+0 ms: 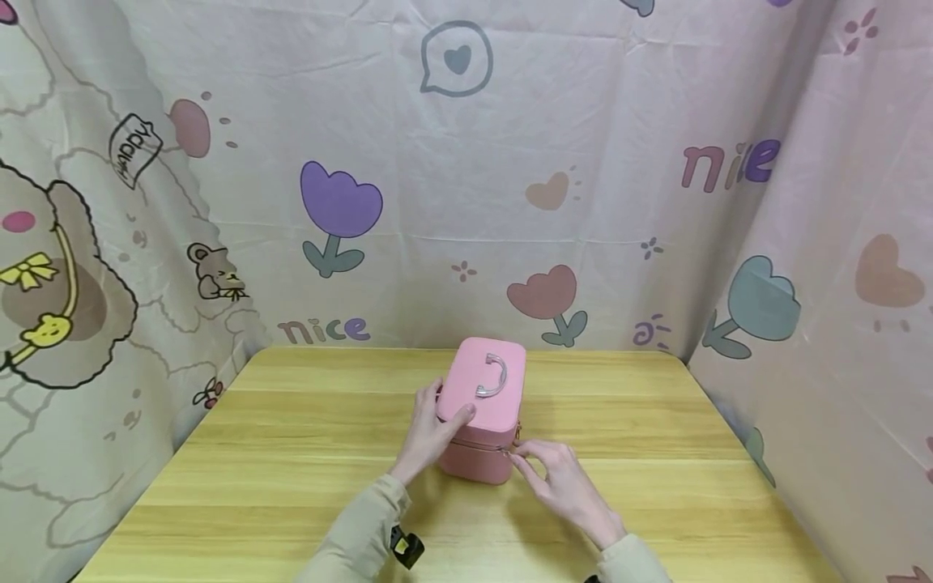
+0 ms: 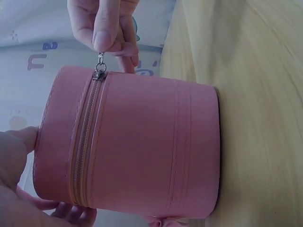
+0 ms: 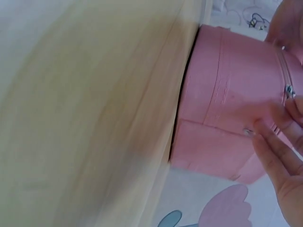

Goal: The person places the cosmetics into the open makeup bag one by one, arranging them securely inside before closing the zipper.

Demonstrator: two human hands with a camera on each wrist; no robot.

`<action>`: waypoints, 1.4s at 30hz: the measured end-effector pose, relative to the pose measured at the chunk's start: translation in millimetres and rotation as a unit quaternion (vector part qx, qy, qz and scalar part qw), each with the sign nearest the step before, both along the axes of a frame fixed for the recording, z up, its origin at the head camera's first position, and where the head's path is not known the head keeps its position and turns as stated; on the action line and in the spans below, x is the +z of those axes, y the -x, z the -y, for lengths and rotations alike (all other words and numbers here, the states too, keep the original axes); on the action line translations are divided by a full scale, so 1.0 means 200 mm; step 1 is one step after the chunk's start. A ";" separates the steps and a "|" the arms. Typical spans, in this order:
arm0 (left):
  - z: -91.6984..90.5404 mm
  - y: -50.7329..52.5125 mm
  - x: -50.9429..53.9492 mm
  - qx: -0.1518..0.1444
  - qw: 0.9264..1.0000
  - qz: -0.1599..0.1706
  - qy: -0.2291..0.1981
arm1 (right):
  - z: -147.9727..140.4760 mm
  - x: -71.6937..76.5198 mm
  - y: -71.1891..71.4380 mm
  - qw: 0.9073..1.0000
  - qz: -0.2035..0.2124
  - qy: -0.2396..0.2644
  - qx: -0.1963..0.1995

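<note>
A pink cosmetic case (image 1: 466,393) stands upright on the table with its lid down and a silver handle (image 1: 504,377) on top. My left hand (image 1: 428,431) grips the lid part, thumb on the top and fingers round the left side. At the near right corner, my right hand (image 1: 567,483) pinches the metal zipper pull (image 2: 100,58) between thumb and finger. The zipper (image 2: 84,142) runs across the near side just below the lid, its teeth meeting along the stretch in the left wrist view. The right wrist view shows the slider (image 3: 289,91) beside the right fingertips.
The case stands on a wood-grain table (image 1: 306,437). Behind and at both sides hangs a printed curtain (image 1: 437,162) with flowers and hearts. A small black and yellow object (image 1: 406,547) sits at the left sleeve. A pink bow (image 2: 165,222) shows on the case.
</note>
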State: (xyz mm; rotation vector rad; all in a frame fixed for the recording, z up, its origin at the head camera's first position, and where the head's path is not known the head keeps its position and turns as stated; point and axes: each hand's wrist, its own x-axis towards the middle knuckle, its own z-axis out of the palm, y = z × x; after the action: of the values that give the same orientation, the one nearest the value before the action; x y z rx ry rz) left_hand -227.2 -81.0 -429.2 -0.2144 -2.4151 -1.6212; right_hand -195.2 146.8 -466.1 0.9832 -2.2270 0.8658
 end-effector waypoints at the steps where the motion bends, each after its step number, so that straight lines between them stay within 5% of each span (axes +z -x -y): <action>1: 0.01 0.01 0.00 -0.003 1.000 -0.002 -0.002 | 0.01 0.00 0.00 1.000 -0.008 0.000 0.000; 8: 0.07 0.06 0.01 -0.033 0.999 -0.009 -0.033 | 0.10 0.01 -0.02 0.997 -0.057 -0.019 -0.050; 15: 0.13 0.12 0.02 -0.077 0.994 0.031 -0.065 | 0.18 0.01 -0.03 0.993 -0.055 -0.039 -0.096; 25: 0.16 0.16 0.02 -0.105 0.990 0.058 -0.068 | 0.20 0.01 -0.04 0.994 -0.045 -0.039 -0.096; 42: 0.15 0.17 0.02 -0.112 0.989 0.065 -0.069 | 0.11 -0.02 -0.02 0.993 -0.069 -0.022 -0.091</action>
State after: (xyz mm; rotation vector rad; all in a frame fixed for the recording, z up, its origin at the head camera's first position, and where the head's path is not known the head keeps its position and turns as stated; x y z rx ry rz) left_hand -260.9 -111.3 -426.1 -0.3781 -2.4332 -1.9476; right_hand -190.6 125.1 -470.5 0.8177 -2.1854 0.6518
